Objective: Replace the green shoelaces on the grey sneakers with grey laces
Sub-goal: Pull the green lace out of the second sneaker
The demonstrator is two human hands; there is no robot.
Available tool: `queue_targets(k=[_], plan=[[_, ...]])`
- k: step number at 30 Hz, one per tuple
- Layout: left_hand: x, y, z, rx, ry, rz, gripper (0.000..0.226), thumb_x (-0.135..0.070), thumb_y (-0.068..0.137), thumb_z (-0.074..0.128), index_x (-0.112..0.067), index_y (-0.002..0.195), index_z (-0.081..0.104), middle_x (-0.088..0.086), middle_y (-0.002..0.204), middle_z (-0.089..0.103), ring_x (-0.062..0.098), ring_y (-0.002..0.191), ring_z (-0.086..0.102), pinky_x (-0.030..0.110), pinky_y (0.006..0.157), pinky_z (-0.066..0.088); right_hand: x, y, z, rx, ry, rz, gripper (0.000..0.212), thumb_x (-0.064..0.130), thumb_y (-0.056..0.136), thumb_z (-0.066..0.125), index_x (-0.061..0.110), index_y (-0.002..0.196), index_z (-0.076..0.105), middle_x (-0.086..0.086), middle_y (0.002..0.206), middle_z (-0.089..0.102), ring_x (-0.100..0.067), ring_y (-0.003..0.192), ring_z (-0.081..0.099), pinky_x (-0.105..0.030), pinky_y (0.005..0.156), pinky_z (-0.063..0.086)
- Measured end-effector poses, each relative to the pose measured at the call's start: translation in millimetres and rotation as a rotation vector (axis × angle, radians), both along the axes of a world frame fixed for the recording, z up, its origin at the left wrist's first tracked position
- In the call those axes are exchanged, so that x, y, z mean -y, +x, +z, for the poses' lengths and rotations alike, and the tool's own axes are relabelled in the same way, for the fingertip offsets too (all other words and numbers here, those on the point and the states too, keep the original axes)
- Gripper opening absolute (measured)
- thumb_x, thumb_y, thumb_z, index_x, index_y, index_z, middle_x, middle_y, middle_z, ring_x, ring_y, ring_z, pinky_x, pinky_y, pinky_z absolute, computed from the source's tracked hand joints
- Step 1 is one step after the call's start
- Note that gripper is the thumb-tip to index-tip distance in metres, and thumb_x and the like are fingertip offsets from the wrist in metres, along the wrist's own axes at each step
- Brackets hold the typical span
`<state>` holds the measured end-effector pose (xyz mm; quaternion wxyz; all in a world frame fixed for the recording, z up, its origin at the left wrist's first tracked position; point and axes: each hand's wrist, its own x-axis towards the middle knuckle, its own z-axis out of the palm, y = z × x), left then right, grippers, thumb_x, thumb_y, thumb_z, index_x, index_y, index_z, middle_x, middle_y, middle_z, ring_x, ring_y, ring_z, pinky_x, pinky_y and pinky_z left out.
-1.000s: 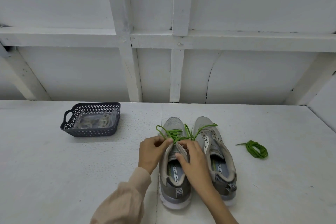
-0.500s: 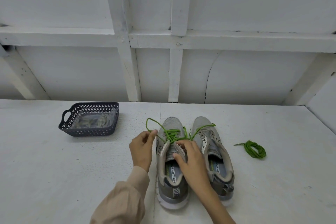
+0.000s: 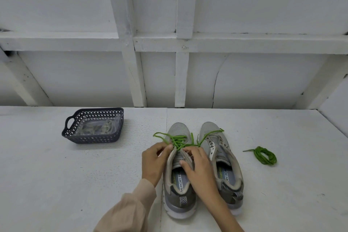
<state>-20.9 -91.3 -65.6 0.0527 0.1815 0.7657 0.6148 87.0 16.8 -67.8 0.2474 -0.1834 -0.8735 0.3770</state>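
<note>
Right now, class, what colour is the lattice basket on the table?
The basket is dark navy-grey, shown best in the head view, the only one.

You have matt grey knit cloth on the left sneaker and right sneaker, with smooth pale soles. The green lace and the coiled green lace are round matt cord. The basket is dark perforated plastic, holding a glossy clear bag. The white table looks rough, grainy, matt.

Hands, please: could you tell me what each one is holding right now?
Left hand: pinches the green lace.
Right hand: grips the upper of the laced sneaker, near the eyelets.
</note>
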Motion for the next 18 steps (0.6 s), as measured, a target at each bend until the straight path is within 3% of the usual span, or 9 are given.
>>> queue_targets(k=[4, 7, 9, 12, 14, 16, 18], plan=[[0.3, -2.1, 6.6, 0.054, 0.132, 0.166, 0.013, -0.017, 0.085, 0.071, -0.028, 0.078, 0.071, -0.012, 0.077, 0.072, -0.008, 0.074, 0.063, 0.007, 0.072, 0.046, 0.2, 0.2, 0.1, -0.001, 0.008, -0.001, 0.029, 0.017, 0.085, 0.070, 0.022, 0.112, 0.059, 0.006, 0.109, 0.053, -0.008, 0.103, 0.052, -0.024, 0.090, 0.043], [-1.9, 1.3, 2.4, 0.094, 0.033, -0.011, 0.002, -0.022, 0.081, 0.075, -0.024, 0.081, 0.075, -0.009, 0.078, 0.074, 0.000, 0.079, 0.067, 0.018, 0.078, 0.052, -0.4, 0.2, -0.4, 0.001, 0.007, -0.002, 0.029, 0.018, 0.085, 0.069, 0.022, 0.112, 0.059, 0.005, 0.109, 0.053, -0.010, 0.103, 0.053, -0.025, 0.089, 0.043], [-2.4, 0.4, 1.0, 0.088, 0.046, 0.025, 0.004, -0.020, 0.082, 0.074, -0.022, 0.078, 0.075, -0.009, 0.077, 0.074, 0.002, 0.077, 0.067, 0.021, 0.077, 0.052, -0.6, 0.4, -0.2, 0.007, 0.004, -0.001, 0.029, 0.019, 0.086, 0.069, 0.023, 0.113, 0.059, 0.005, 0.109, 0.053, -0.011, 0.104, 0.053, -0.027, 0.090, 0.044], [-1.9, -4.1, 5.9, 0.122, 0.168, 0.204, 0.007, -0.022, 0.084, 0.071, -0.026, 0.078, 0.073, -0.009, 0.080, 0.073, -0.003, 0.078, 0.065, 0.014, 0.076, 0.048, 0.2, 0.7, 0.0, 0.010, 0.008, 0.006, 0.029, 0.020, 0.087, 0.068, 0.024, 0.114, 0.058, 0.007, 0.111, 0.053, -0.010, 0.106, 0.052, -0.028, 0.092, 0.044], [-2.6, -5.1, 2.0, 0.167, 0.149, 0.114, 0.003, -0.028, 0.083, 0.073, -0.025, 0.083, 0.073, -0.008, 0.084, 0.074, 0.004, 0.084, 0.067, 0.017, 0.079, 0.050, 0.0, 0.5, -0.5, 0.005, 0.012, 0.004, 0.030, 0.019, 0.086, 0.068, 0.024, 0.114, 0.058, 0.007, 0.111, 0.053, -0.012, 0.106, 0.053, -0.029, 0.092, 0.045], [-2.3, -0.7, -1.5, 0.141, 0.052, -0.015, 0.017, -0.039, 0.077, 0.075, -0.023, 0.080, 0.075, -0.007, 0.084, 0.074, 0.012, 0.086, 0.069, 0.027, 0.081, 0.053, -0.7, 0.1, -1.1, 0.004, 0.011, -0.002, 0.030, 0.019, 0.085, 0.069, 0.023, 0.113, 0.059, 0.005, 0.110, 0.053, -0.014, 0.105, 0.054, -0.031, 0.090, 0.046], [-2.9, -1.6, -3.2, 0.114, 0.072, 0.038, 0.017, -0.037, 0.078, 0.073, -0.021, 0.073, 0.073, -0.005, 0.082, 0.074, 0.010, 0.083, 0.068, 0.027, 0.078, 0.053, -0.7, -0.1, -1.3, 0.006, 0.003, -0.003, 0.030, 0.020, 0.085, 0.068, 0.023, 0.113, 0.059, 0.005, 0.110, 0.054, -0.015, 0.105, 0.054, -0.032, 0.090, 0.046]])
